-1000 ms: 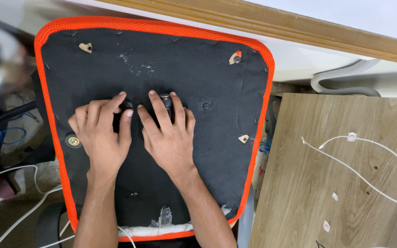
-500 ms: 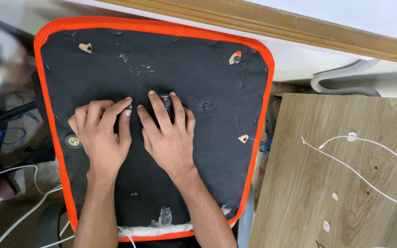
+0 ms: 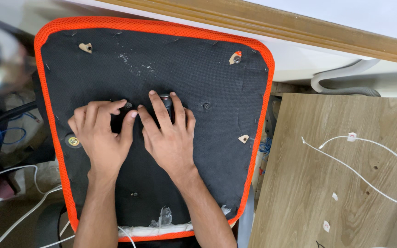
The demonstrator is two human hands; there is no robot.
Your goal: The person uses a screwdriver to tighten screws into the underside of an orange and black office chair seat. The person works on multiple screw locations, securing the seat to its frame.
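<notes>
An upturned orange-rimmed black fabric chair seat fills the middle of the view, its underside facing up. Both hands lie flat on it near its centre, the left hand just left of the right hand, their fingers almost touching. A small dark cylindrical tool sits under the right hand's fingers. A round metal washer lies on the seat just left of the left hand. Right of the seat stands a light wooden table, with thin white cables running across it. Behind the seat, a long wooden rail crosses the top; a grey corrugated hose lies between rail and table.
</notes>
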